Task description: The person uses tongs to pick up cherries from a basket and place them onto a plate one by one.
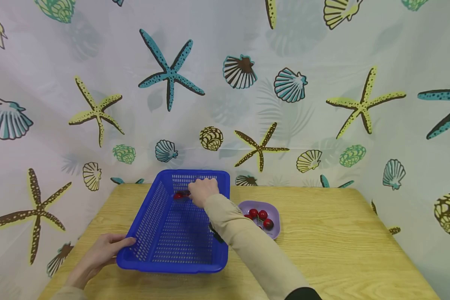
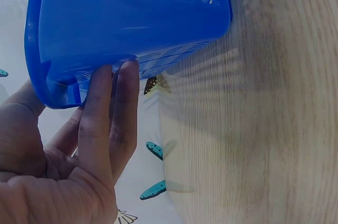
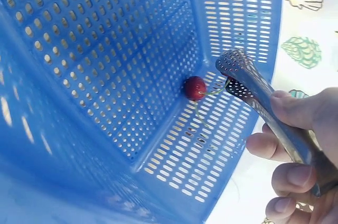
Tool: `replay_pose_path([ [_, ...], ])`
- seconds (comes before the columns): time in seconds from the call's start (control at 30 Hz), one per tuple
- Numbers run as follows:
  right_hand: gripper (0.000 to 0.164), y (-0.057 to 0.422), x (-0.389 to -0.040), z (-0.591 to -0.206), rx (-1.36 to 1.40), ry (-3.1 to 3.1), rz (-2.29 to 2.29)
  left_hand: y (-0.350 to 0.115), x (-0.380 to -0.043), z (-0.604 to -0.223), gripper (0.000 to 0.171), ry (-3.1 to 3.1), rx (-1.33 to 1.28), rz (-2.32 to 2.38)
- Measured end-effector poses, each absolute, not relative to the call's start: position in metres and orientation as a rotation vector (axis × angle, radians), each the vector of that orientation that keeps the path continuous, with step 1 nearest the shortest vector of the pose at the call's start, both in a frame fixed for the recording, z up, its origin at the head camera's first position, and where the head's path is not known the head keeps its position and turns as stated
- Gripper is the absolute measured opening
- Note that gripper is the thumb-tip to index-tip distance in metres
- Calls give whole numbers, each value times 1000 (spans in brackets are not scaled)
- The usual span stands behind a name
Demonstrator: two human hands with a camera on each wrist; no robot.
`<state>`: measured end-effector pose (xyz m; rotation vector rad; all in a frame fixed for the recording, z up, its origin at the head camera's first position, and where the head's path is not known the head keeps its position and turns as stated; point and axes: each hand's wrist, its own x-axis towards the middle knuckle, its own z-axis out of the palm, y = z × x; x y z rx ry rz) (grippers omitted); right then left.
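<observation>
In the head view a blue perforated basket is on the table, its near end tilted up. My left hand holds its near left corner, thumb over the rim and fingers against the outside. My right hand grips metal tongs with perforated tips, reaching into the basket's far end. A red cherry lies in a far corner, its stem running to the tong tips. Whether the tips pinch the stem I cannot tell. From the head view, my right hand hides most of the tongs.
A purple bowl with several cherries stands right of the basket, partly behind my right sleeve. The wooden table extends to the right. A curtain with a seashell pattern hangs behind and at both sides.
</observation>
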<state>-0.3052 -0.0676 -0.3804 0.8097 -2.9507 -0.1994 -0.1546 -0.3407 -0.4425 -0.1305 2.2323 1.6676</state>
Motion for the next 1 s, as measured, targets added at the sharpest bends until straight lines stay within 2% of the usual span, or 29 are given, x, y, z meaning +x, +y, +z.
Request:
replay_pose_path([
  [0.37, 26, -47, -299, -373, 791, -2963, -9, -343, -154, -445, 56, 2241, -135, 1661],
  [0.53, 33, -34, -296, -371, 794, -2969, 106, -342, -154, -444, 57, 2247, -152, 1660],
  [1.0, 35, 20, -279, -364, 816, -2843, 458, -341, -154, -444, 57, 2239, -165, 1668],
])
